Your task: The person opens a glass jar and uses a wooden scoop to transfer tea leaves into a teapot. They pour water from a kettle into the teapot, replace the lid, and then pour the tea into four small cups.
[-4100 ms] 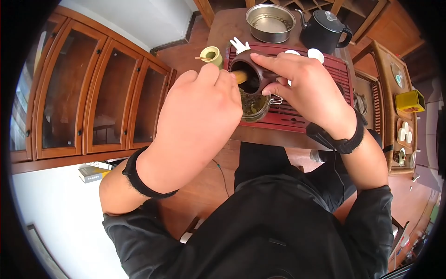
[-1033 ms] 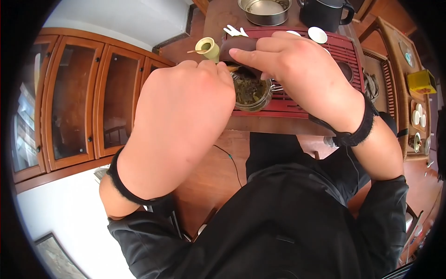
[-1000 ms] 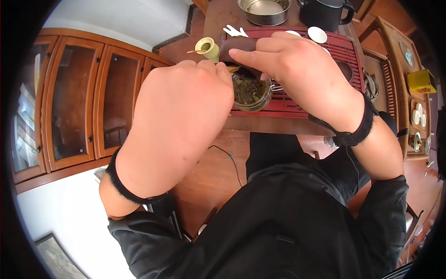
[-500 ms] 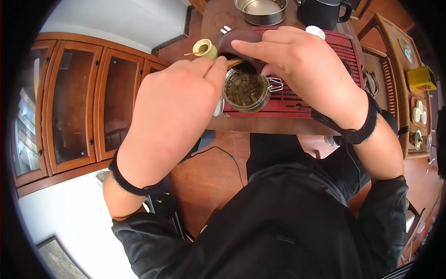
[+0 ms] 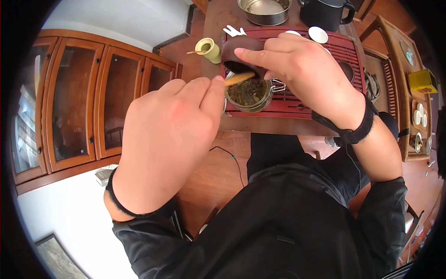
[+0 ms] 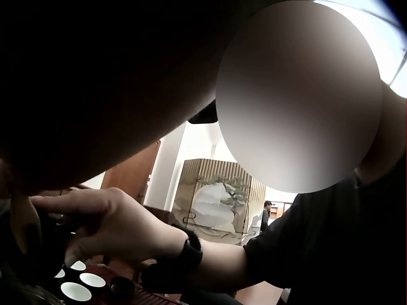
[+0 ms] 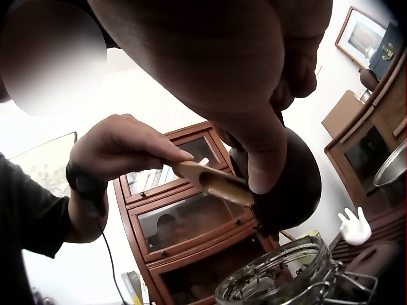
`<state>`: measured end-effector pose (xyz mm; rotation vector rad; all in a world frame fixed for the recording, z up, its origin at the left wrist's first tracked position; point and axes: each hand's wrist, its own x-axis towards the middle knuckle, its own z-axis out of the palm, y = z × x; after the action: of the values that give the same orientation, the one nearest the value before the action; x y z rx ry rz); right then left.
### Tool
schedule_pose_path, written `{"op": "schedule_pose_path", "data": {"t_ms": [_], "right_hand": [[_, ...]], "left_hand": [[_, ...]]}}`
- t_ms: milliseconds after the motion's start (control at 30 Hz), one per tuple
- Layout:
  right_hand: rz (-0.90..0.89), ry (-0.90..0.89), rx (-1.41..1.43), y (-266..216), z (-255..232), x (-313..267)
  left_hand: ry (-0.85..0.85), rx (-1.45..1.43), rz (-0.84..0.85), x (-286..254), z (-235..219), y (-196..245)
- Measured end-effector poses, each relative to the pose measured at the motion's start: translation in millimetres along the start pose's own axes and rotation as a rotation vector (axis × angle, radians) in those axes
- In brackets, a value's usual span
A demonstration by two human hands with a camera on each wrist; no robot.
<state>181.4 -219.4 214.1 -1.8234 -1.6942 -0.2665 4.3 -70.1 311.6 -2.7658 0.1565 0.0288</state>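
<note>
My left hand (image 5: 169, 135) pinches the end of a wooden tea scoop (image 5: 240, 78), whose hollow blade lies just outside the mouth of a dark brown clay teapot (image 5: 244, 46). The teapot is held tipped by my right hand (image 5: 309, 76), forefinger stretched along its body, its opening turned down and toward me. Below both is a clip-top glass jar (image 5: 252, 95) with wet tea leaves inside. The right wrist view shows the scoop (image 7: 216, 183) at the pot's edge, above the jar's rim (image 7: 280, 270). In the left wrist view the scoop (image 6: 25, 222) is dark.
The jar stands on a red slatted tea tray (image 5: 297, 109). Around it are a green bamboo-like cup (image 5: 211, 52), a white hand-shaped ornament (image 5: 233, 31), white cups (image 5: 318, 35), a metal basin (image 5: 265, 13) and a black kettle (image 5: 325, 14). A glass-door cabinet (image 5: 93, 97) stands at left.
The scoop has come out of the teapot's mouth as my left hand drew back toward the left. Since the oldest frame, the pot has tipped further down over the jar.
</note>
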Motion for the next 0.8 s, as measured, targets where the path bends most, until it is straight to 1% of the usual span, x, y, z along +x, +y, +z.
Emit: {"op": "schedule_pose_path", "data": {"t_ms": [100, 200, 300, 400, 500, 700, 800], "right_hand": [[0.004, 0.0, -0.004, 1.2, 1.2, -0.9], [-0.005, 0.015, 0.026, 0.0, 1.7, 0.4], [0.003, 0.012, 0.06, -2.7, 1.0, 2.1], [-0.021, 0.023, 0.059, -0.6, 1.7, 2.0], [-0.016, -0.003, 0.11, 2.9, 1.6, -1.6], [-0.031, -0.055, 0.159, 4.3, 4.9, -4.4], [-0.059, -0.044, 0.128, 5.4, 6.1, -4.1]], "left_hand": [[0.05, 0.046, -0.042, -0.3, 1.2, 0.0], [0.083, -0.023, -0.013, 3.9, 7.6, -1.4], [0.116, -0.013, 0.039, 10.8, 22.0, -4.7], [0.103, 0.006, 0.075, 15.5, 29.4, -10.1], [0.031, -0.019, 0.104, 14.4, 24.5, -14.7], [-0.028, -0.072, 0.124, 7.2, 15.4, -20.7], [0.002, -0.053, 0.096, 0.0, 12.2, -19.3]]}}
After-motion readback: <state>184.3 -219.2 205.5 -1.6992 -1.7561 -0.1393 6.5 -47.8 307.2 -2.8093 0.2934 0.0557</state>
